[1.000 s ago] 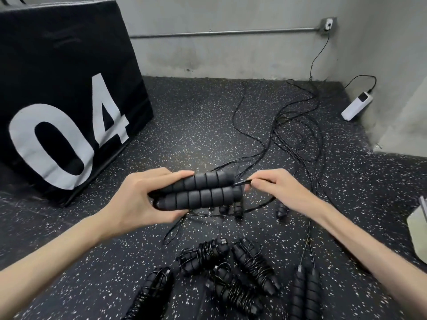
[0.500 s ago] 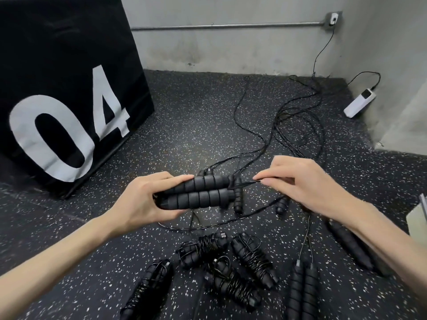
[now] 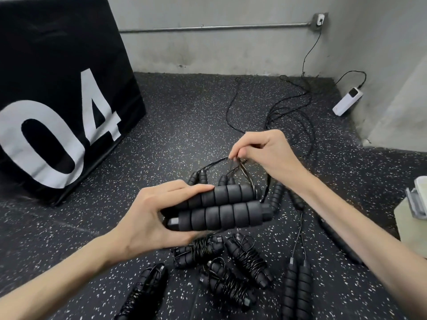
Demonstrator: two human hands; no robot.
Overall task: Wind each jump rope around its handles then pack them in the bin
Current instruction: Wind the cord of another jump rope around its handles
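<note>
My left hand [image 3: 152,215] grips two black ribbed foam handles [image 3: 221,209] side by side, held level above the floor. My right hand [image 3: 265,153] is raised beyond them and pinches the thin black rope [image 3: 242,167] that runs down to the handles' right ends. Below, several wound jump ropes [image 3: 245,259] lie on the speckled floor. An unwound pair of handles [image 3: 297,289] lies to their right. More loose handles [image 3: 201,176] show behind the held pair, with a tangle of loose rope [image 3: 288,116] stretching toward the back wall.
A big black padded box marked 04 [image 3: 60,107] stands at the left. A white power bank [image 3: 347,101] on a cable lies by the right wall. A pale bin's corner [image 3: 413,218] shows at the right edge. Grey walls close off the back and right.
My right hand has lifted up and away from the handle ends, drawing the rope up with it. The left hand keeps the two handles, now nearer the camera.
</note>
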